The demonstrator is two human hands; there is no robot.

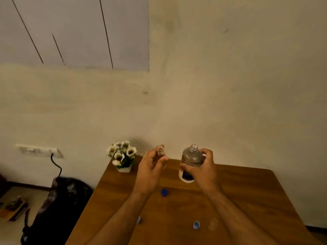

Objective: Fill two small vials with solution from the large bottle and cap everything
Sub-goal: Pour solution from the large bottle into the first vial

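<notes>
Of the hands, the left hand (152, 165) pinches a small vial (160, 150), the right hand (201, 167) grips the uncapped large bottle (191, 160).

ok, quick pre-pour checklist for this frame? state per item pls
1. Large clear plastic bottle uncapped: ok, open neck visible.
2. Right hand grip on that bottle: ok, wrapped round its body.
3. Small clear glass vial in left hand: ok, held up, mouth open.
4. Vial mouth under bottle neck: not ok, they are apart, bottle roughly upright.
5. Blue caps on wooden table within reach: ok.
6. Second vial empty: cannot tell, blurred.
</notes>
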